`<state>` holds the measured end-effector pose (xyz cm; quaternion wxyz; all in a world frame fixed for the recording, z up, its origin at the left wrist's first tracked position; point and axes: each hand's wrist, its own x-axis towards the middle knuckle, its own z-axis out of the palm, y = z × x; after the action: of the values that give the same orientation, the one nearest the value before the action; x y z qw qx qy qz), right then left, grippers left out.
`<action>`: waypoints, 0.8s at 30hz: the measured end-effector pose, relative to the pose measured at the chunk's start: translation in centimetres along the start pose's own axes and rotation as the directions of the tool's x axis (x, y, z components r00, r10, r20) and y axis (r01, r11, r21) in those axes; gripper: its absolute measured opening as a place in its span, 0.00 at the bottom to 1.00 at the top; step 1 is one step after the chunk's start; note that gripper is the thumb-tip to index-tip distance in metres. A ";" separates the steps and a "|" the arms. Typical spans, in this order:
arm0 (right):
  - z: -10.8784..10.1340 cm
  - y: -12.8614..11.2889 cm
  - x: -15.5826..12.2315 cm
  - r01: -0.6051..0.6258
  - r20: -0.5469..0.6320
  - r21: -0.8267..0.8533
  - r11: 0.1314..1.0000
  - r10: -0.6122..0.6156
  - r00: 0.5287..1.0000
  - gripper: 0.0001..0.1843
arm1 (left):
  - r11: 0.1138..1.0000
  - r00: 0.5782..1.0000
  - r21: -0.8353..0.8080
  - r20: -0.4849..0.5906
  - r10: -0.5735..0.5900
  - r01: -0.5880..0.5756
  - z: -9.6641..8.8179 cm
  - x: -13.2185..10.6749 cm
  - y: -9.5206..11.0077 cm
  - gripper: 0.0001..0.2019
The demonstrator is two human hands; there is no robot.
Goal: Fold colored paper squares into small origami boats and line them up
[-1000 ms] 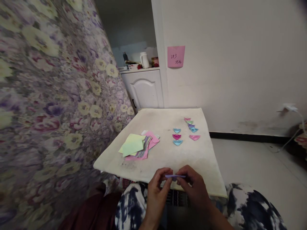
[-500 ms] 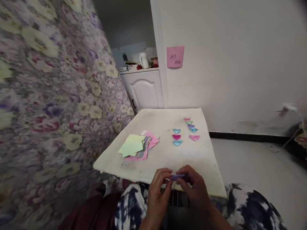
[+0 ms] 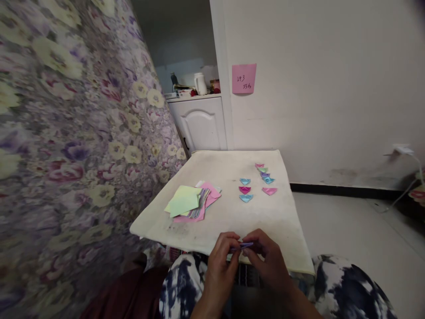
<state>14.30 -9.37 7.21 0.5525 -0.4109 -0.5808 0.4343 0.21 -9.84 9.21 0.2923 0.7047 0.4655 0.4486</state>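
Observation:
Between my two hands, over the table's near edge, is a small piece of folded purple paper [image 3: 246,245]. My left hand [image 3: 223,253] pinches its left end, and my right hand [image 3: 264,252] grips its right end; the fingers hide much of it. Farther up the table lie several small folded paper triangles, among them a light blue one [image 3: 246,198], a magenta one [image 3: 245,190] and a pink one [image 3: 269,191]. Left of these is a loose stack of paper sheets [image 3: 184,201], with a pale green sheet on top and pink ones beneath.
The table [image 3: 226,166] has a cream cloth cover. Floral fabric [image 3: 99,155] hangs along the left. Behind stand a white cabinet [image 3: 202,126] with a white jug [image 3: 200,83] on it, and a wall bearing a pink note [image 3: 244,79]. A plug [image 3: 402,149] with a cable is at right.
The purple paper has shifted and tilted slightly between my fingers, and a gap between its layers now shows. Both hands stay in nearly the same place. The papers on the table have not moved.

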 end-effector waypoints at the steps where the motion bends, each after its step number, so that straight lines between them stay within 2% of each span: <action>1: -0.1 0.0 0.0 0.006 0.006 -0.005 1.000 -0.006 1.000 0.04 | 1.000 1.000 0.015 0.005 0.000 -0.001 0.0 0.1 0.1 0.06; 7: -1.3 -0.4 0.2 0.000 0.055 -0.037 0.999 0.002 0.998 0.05 | 0.993 0.998 0.113 0.068 0.008 -0.016 -0.6 0.4 0.3 0.08; 10: -1.7 -0.7 0.4 0.078 0.032 -0.097 0.992 -0.076 0.997 0.06 | 0.987 0.996 0.154 0.084 0.033 -0.046 -0.8 0.4 0.3 0.09; 15: -1.6 -0.3 0.5 0.258 0.126 -0.289 0.922 -0.231 0.965 0.09 | 0.982 0.994 0.178 0.099 0.047 -0.064 -0.7 0.3 0.8 0.09; 19: -1.3 0.6 0.5 0.298 0.139 -0.368 0.881 -0.265 0.954 0.09 | 0.981 0.995 0.181 0.089 0.047 -0.063 -0.7 0.4 1.0 0.09; 24: -1.5 0.7 0.6 0.310 0.159 -0.355 0.882 -0.270 0.950 0.11 | 0.977 0.992 0.201 0.118 0.049 -0.072 -1.2 0.6 1.2 0.12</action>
<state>15.80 -8.57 6.73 0.4911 -0.3939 -0.7362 0.2484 -0.32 -9.80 10.99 0.2301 0.7691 0.4702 0.3667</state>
